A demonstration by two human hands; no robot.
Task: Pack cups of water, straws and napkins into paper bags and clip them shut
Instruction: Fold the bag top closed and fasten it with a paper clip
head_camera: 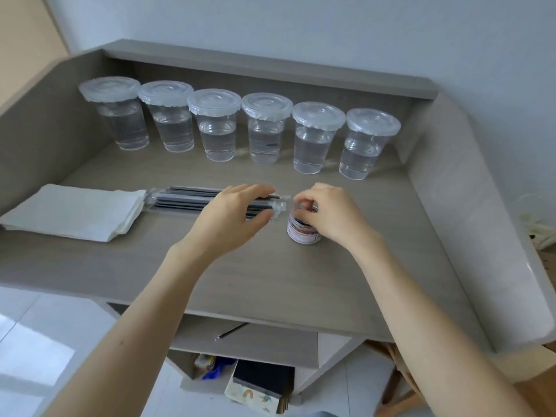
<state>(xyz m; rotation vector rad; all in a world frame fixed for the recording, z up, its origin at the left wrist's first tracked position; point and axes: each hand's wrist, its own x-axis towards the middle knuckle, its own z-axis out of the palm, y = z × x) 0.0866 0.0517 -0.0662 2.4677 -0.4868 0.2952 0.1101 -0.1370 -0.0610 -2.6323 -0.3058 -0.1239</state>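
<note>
Grey wood-grain laminate covers the desk [270, 281], matte and flat, walled on three sides. At the near left lies a stack of white napkins [72, 212], soft, square and folded, with slightly ragged edges. Just right of it is the bundle of straws [186, 198]: thin, dark, stiff rods in a glossy clear sleeve, long axis running left to right and parallel to the desk's near edge.

The left hand [228, 218] is over the bundle's right end, with the fingers on the far side and the thumb on the near side. It is blurred, so I cannot tell whether it grips the sleeve or only brackets it.

Just right of that end stands a small round jar [302, 233], upright, with a clear wall, a paper label and dark contents, probably the clips. The right hand [328, 212] curls its fingertips round the jar's top from above.

The coming move turns on this: the straws lie left of both hands, end-on to the left hand, which is the nearer, so a pull along their length suits it.

Along the far side six clear plastic cups [216, 127] stand in a row, tapered, part-filled with water and capped by cloudy lids [213, 102], well apart from both hands.
</note>
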